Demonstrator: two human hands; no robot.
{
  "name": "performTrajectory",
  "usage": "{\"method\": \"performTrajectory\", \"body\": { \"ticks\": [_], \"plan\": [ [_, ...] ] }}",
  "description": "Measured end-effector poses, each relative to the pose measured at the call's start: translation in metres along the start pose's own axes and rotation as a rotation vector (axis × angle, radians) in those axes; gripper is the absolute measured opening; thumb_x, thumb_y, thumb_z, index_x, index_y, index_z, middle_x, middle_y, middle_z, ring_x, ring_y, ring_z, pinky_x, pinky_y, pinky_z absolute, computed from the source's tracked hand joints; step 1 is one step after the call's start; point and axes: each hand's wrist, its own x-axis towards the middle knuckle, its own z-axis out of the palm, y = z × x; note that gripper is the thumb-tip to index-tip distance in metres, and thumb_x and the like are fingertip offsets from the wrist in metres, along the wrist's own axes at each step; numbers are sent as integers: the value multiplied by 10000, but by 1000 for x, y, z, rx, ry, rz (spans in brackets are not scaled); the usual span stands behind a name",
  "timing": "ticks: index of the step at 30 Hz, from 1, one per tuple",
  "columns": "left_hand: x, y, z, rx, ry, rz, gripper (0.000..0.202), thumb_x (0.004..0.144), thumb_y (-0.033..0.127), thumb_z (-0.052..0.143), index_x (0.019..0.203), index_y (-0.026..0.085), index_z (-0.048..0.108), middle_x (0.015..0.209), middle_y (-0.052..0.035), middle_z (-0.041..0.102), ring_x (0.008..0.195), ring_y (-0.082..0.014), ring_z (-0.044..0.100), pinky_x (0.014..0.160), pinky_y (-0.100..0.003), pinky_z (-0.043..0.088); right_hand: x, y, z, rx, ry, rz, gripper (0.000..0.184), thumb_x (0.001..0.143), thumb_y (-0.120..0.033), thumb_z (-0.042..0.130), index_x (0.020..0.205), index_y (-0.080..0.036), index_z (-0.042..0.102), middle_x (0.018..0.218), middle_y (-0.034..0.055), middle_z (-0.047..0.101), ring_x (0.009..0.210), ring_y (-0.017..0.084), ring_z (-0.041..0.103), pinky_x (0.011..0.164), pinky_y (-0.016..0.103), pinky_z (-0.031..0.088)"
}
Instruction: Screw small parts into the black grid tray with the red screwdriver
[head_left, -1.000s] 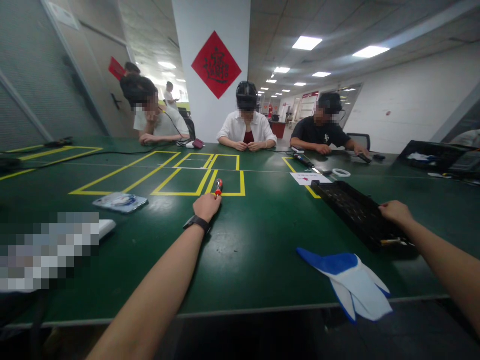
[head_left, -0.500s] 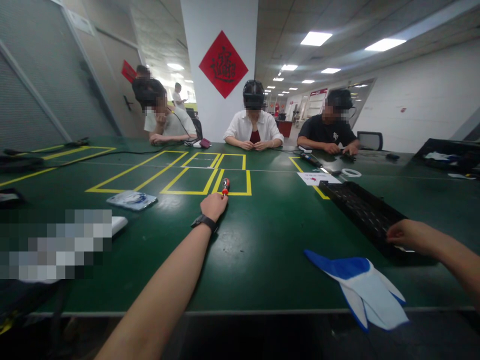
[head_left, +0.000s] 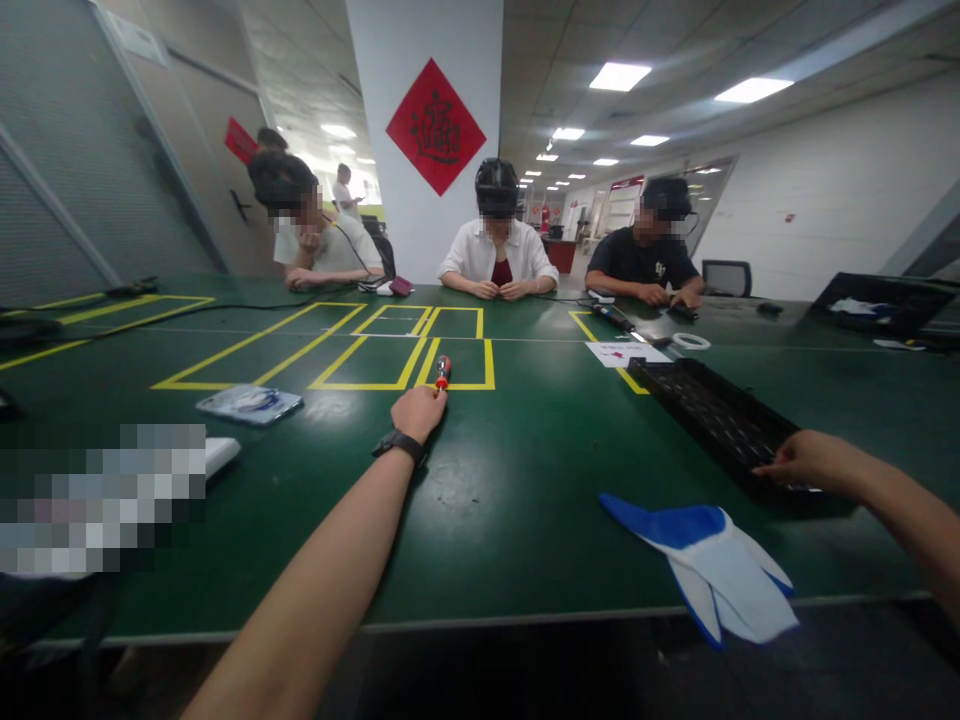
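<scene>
1 screwdriver [head_left: 442, 370] is out, its handle at the near edge of a yellow tape box [head_left: 490, 365], shaft end gripped by the left hand [head_left: 418, 412]. The right hand [head_left: 814, 462], narrowed, is at the black tray's [head_left: 739, 397] near end; its hold and what remains inside I cannot tell.

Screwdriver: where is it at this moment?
In the head view, the screwdriver is just left of centre, held in the left grip and seen against a yellow tape outline.

Screwdriver [head_left: 443, 372] left of tray [head_left: 709, 410]
</scene>
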Motion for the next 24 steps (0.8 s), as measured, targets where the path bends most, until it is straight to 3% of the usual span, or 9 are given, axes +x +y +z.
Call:
{"method": "performTrajectory", "body": {
  "ticks": [6, 14, 19, 24],
  "plan": [
    [2, -1, 1, 3, -2, 9, 449, 822, 477, 330, 868, 222, 696, 895, -99, 686, 832, -232, 619, 638, -272, 425, 6, 0, 0, 4, -15, 50, 415, 713, -510, 544, 612, -125, 661, 710, 112, 639, 682, 216, 587, 591, 309, 377],
    [-1, 0, -1, -4, 4, 20, 457, 828, 480, 326, 877, 217, 696, 912, -108, 682, 847, -241, 620, 646, -279, 430, 13, 7, 5, 40, 16, 6, 398, 710, -484, 548, 570, -120, 631, 668, 115, 618, 653, 219, 578, 581, 311, 383],
    [-2, 1, -2, -10, -6, -9, 460, 826, 485, 334, 905, 212, 696, 922, -113, 684, 864, -247, 619, 650, -283, 433, 9, 8, 4, 122, -12, -7, 406, 705, -499, 551, 576, -120, 623, 658, 109, 613, 631, 209, 570, 560, 299, 380],
    [-2, 2, -2, -5, 10, -10, 467, 830, 483, 328, 892, 204, 697, 930, -118, 682, 872, -250, 618, 656, -287, 433, 4, 2, 3, 54, 16, 1, 386, 716, -458, 550, 558, -114, 626, 635, 106, 600, 600, 198, 553, 559, 302, 360]
  ]
}}
